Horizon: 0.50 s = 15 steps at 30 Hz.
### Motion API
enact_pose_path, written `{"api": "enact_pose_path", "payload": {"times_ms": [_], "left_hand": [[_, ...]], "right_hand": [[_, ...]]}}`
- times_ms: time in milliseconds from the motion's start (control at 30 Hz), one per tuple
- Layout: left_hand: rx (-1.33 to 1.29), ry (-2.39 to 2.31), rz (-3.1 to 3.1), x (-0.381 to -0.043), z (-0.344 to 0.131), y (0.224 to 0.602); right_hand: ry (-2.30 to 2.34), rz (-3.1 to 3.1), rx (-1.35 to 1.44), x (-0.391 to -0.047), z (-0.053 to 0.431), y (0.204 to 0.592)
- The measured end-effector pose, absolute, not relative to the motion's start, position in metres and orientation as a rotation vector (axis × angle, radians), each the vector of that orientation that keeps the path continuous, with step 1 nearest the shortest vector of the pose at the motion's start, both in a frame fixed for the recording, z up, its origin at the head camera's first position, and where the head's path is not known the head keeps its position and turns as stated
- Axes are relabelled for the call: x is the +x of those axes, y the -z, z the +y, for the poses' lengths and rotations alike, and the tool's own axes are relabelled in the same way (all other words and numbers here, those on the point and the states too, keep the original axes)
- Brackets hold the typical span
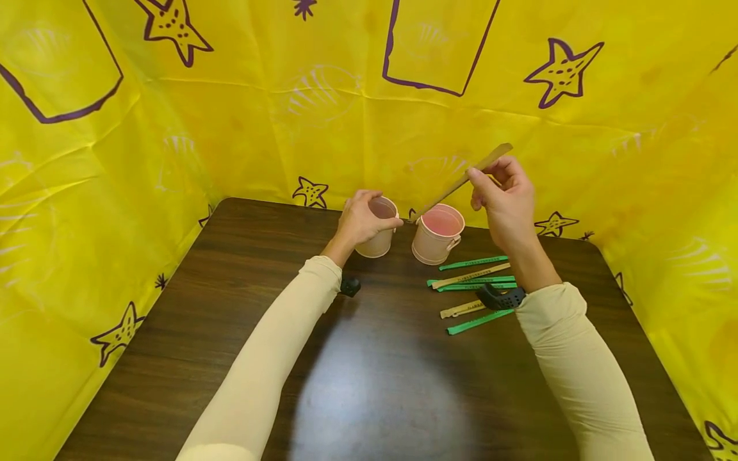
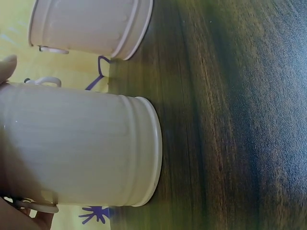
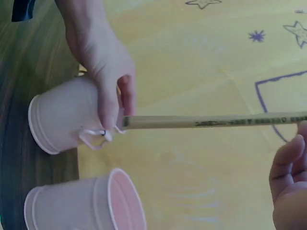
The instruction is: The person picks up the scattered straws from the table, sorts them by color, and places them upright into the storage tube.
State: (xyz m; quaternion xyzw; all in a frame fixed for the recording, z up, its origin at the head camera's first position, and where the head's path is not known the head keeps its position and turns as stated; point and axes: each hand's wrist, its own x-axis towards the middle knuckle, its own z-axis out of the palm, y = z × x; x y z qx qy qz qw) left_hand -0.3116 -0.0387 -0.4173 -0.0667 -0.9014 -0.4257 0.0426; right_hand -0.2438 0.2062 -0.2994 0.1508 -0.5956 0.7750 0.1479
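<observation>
Two small pale pink buckets with side handles stand upright at the table's back edge. My left hand (image 1: 359, 223) grips the left bucket (image 1: 377, 246) near its rim, thumb and fingers on opposite sides, as the left wrist view shows on the bucket (image 2: 81, 148). To its right is the other bucket (image 1: 429, 247), its pink inside showing. Raised above and right of it, my right hand (image 1: 512, 208) pinches a slim tan paper-wrapped stick (image 1: 461, 182). Dark print runs along the stick (image 3: 216, 121) in the right wrist view. Its far end points down-left, toward the space between the buckets.
Several similar slim sticks, green (image 1: 481, 324) and tan (image 1: 461, 310), lie on the dark wooden table (image 1: 230, 320) below my right wrist. A yellow cloth (image 1: 242, 141) with purple drawings hangs around the table's back and sides. Both wrists wear black bands.
</observation>
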Motion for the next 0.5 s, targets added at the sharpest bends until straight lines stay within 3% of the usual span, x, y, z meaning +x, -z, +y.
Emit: {"api": "enact_pose_path", "payload": {"times_ms": [500], "left_hand": [[-0.226, 1.304, -2.761, -0.312, -0.037, 0.416]], "right_hand": [[-2.218, -1.879, 0.19, -0.291, 0.147, 0.335]]}}
